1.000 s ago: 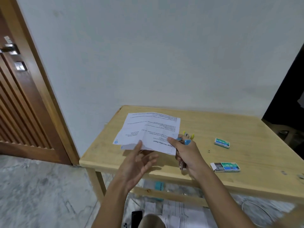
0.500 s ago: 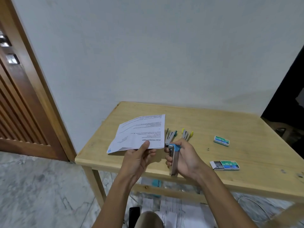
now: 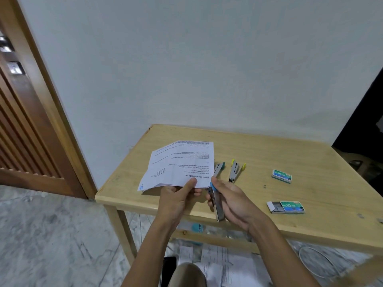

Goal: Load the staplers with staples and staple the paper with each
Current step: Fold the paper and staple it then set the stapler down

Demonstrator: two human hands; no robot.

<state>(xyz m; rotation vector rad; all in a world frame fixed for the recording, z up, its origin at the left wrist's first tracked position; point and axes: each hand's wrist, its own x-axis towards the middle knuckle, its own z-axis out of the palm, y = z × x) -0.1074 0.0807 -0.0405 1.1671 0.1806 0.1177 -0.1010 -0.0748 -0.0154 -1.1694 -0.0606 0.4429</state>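
Note:
My left hand (image 3: 178,196) pinches the near edge of a printed white paper (image 3: 179,164), holding it just above the wooden table (image 3: 269,150). My right hand (image 3: 232,200) grips a blue-tipped metal stapler (image 3: 216,201), its blue end touching the paper's near right corner. Two more staplers lie on the table behind: a teal-tipped stapler (image 3: 218,168) and a yellow-tipped stapler (image 3: 235,170). To the right are a closed green staple box (image 3: 281,176) and an open staple box (image 3: 287,207) with its tray slid out.
A white wall stands behind the table and a brown louvred door (image 3: 24,121) is at the left. Loose sheets of paper (image 3: 223,266) and a dark phone (image 3: 169,268) lie on the marble floor under the table. A dark opening is at the right.
The paper has been lifted and swung left, uncovering the two staplers on the table. My left hand took hold of its near edge, and my right hand brought the stapler to its corner.

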